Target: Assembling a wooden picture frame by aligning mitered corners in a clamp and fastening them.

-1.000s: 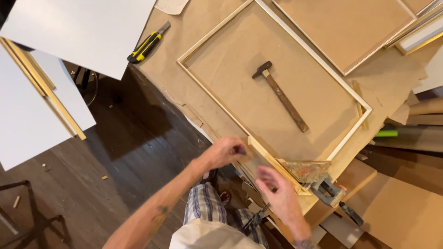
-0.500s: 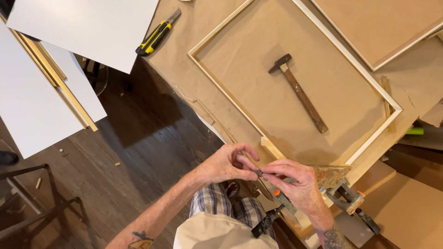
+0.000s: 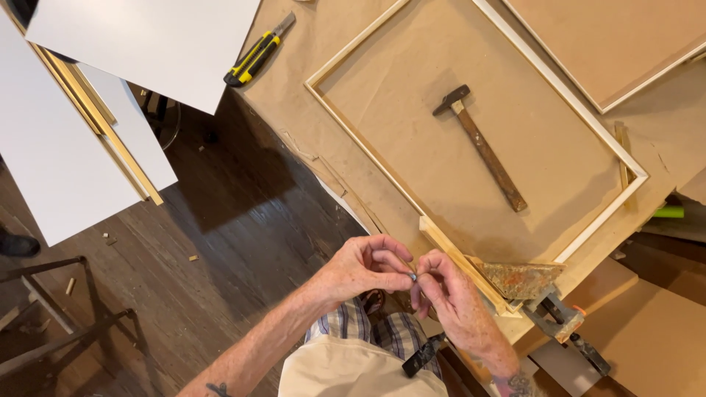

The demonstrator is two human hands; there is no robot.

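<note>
Both my hands, left hand [image 3: 365,268] and right hand [image 3: 447,295], pinch a small metal fastener [image 3: 413,277] between fingertips, just beside the clamped frame corner [image 3: 515,283]; it isn't driven in, hammer [image 3: 482,146] lying beyond.

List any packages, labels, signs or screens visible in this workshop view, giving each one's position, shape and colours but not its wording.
None can be made out. The large white boards at upper left are blank, and the brown paper over the workbench is plain.
</note>
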